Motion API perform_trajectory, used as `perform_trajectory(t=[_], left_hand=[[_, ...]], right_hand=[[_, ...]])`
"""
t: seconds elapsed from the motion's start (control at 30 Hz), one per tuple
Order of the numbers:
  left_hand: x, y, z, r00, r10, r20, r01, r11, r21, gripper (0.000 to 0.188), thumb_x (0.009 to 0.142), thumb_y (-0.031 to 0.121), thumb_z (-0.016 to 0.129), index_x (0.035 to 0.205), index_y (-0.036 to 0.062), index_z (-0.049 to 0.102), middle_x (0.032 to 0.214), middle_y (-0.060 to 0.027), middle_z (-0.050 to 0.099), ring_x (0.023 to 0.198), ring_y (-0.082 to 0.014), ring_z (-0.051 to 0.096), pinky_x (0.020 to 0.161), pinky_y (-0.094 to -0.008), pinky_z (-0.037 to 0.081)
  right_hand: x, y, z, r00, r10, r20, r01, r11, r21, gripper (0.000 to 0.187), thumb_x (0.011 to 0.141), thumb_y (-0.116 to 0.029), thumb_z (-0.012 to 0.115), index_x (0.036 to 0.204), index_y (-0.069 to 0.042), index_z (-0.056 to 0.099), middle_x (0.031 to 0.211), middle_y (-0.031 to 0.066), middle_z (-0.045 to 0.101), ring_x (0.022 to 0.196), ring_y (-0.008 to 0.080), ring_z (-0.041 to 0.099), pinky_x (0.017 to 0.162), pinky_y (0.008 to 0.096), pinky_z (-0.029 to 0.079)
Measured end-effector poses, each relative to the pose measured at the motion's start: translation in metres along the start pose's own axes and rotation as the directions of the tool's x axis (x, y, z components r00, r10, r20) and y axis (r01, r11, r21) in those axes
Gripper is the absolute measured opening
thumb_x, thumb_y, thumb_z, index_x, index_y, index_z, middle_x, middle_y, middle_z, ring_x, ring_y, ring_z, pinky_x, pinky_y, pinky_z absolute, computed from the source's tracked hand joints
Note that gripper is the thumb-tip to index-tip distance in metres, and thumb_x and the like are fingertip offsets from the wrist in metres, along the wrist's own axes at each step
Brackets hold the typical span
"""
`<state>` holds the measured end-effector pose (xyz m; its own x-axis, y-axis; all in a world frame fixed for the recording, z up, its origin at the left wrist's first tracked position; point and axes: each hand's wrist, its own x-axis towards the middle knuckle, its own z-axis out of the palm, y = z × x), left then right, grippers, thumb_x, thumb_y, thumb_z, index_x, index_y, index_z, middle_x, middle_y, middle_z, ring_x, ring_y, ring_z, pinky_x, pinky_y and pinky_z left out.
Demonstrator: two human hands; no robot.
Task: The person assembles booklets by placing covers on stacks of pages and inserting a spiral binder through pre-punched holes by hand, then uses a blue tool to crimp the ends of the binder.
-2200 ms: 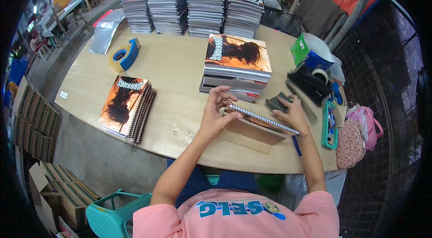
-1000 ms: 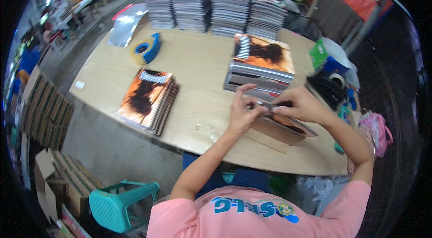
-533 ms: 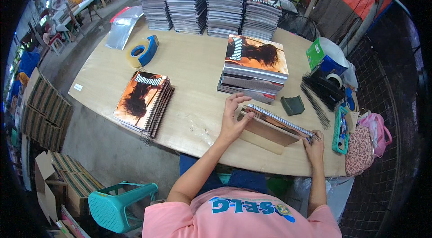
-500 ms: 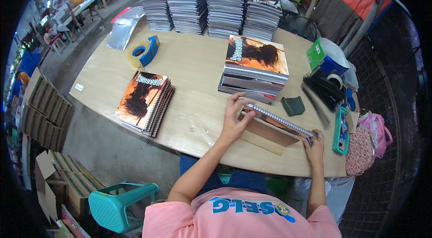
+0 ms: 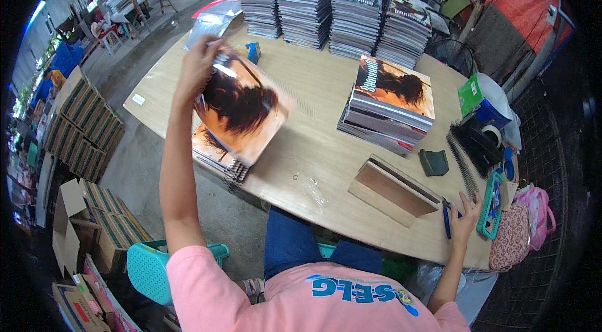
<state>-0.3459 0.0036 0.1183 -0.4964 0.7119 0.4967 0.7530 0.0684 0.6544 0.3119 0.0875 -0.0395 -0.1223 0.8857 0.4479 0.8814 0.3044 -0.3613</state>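
Observation:
My left hand [image 5: 199, 68] grips the top corner of a spiral notebook [image 5: 241, 109] with an orange and black cover. The notebook is tilted and smeared by motion, above a low stack of similar notebooks [image 5: 213, 147] at the left edge of the table. On the right, my right hand [image 5: 464, 214] holds blue-handled pliers [image 5: 447, 219], with some of its fingers spread. Beside that hand, an open wooden holder [image 5: 395, 189] rests on the table, with no notebook in it.
Toward the right stands a taller pile of covered pads [image 5: 392, 106]. Several high stacks [image 5: 307, 15] line the far edge. A dark green block [image 5: 433, 162], black spiral coils [image 5: 463, 159] and a teal basket [image 5: 489, 206] lie at right. A blue tape dispenser [image 5: 253, 53] is partly hidden.
The notebook has left the wooden holder, and my left hand has carried it to the far left over the low stack. My right hand has moved slightly away from the holder, with the pliers.

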Motion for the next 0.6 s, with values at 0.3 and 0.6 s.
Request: perform_trajectory(t=[0.3, 0.6], left_hand=[[-0.115, -0.103, 0.004, 0.745, -0.307, -0.593, 0.421, 0.905, 0.061, 0.031, 0.092, 0.02, 0.055, 0.11, -0.0052, 0.056, 0.104, -0.0236, 0.063, 0.096, -0.0298, 0.063, 0.085, -0.0379, 0.047], [-0.16, -0.057, 0.034, 0.565, -0.465, -0.682, 0.77, 0.593, 0.233, 0.029, 0.087, 0.028, 0.056, 0.108, 0.0079, 0.057, 0.101, -0.0199, 0.064, 0.096, -0.0389, 0.06, 0.083, -0.047, 0.045]], right_hand=[[-0.006, -0.004, 0.009, 0.999, 0.046, 0.011, -0.047, 0.998, 0.051, 0.034, 0.079, -0.008, 0.069, 0.112, -0.004, 0.066, 0.134, 0.0223, 0.041, 0.126, 0.0387, 0.039, 0.106, 0.0437, 0.032], [-0.019, -0.006, 0.02, 0.998, 0.04, 0.041, -0.043, 0.997, 0.063, 0.039, 0.078, -0.01, 0.069, 0.116, -0.003, 0.063, 0.131, 0.0228, 0.043, 0.124, 0.0381, 0.041, 0.104, 0.0432, 0.033]])
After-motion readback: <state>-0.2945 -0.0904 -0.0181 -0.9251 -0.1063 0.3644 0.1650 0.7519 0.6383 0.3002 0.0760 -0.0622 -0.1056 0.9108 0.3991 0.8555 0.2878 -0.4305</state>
